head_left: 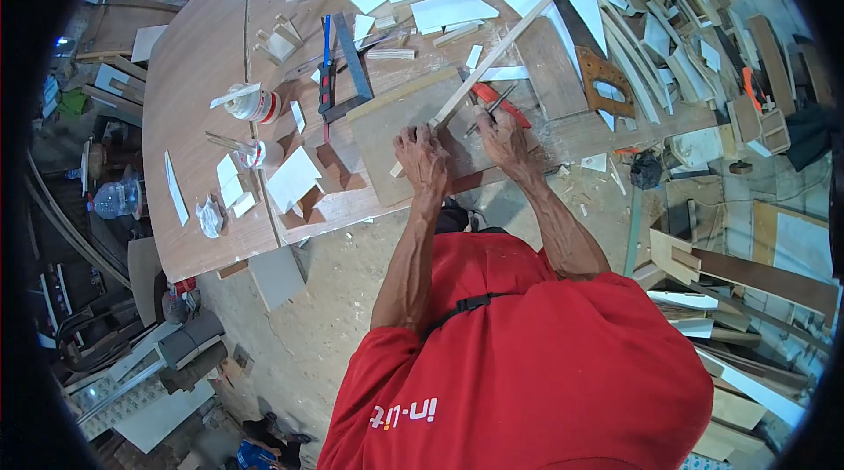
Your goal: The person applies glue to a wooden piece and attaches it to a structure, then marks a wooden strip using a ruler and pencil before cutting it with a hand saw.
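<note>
While both arms reach forward | left hand (422,158) presses wooden strip (492,57) | right hand (505,138) grips pencil (491,109)

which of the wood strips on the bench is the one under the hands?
The long pale strip running diagonally from the left hand up toward the handsaw. The other strips lie loose farther up the bench, away from both hands.
</note>
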The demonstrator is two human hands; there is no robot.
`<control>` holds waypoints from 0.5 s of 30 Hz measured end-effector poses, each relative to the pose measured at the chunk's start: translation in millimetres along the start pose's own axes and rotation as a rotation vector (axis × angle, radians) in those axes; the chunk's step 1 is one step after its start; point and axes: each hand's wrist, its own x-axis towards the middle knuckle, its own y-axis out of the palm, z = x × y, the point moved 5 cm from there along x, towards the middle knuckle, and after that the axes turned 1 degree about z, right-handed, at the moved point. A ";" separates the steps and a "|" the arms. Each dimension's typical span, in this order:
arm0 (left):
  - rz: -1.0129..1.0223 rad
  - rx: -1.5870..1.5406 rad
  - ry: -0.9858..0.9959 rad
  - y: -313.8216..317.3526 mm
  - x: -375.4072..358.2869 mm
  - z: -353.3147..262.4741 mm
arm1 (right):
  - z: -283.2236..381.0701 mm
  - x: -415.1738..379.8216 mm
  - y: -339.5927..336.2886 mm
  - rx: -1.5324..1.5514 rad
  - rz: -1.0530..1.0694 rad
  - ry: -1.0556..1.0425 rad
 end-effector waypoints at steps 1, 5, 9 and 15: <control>0.033 -0.015 -0.009 -1.6 1.9 1.7 | -2.5 -1.9 -1.9 0.001 -0.003 -0.001; -0.004 -0.057 -0.095 -29.8 14.9 3.0 | -9.7 -12.2 -3.3 0.078 0.073 0.065; 0.011 0.091 -0.065 -40.2 32.2 35.9 | -2.0 -24.1 -11.4 0.174 0.134 0.190; -0.041 0.233 -0.185 -47.1 41.2 78.3 | -7.1 -36.3 -5.8 0.196 0.165 0.266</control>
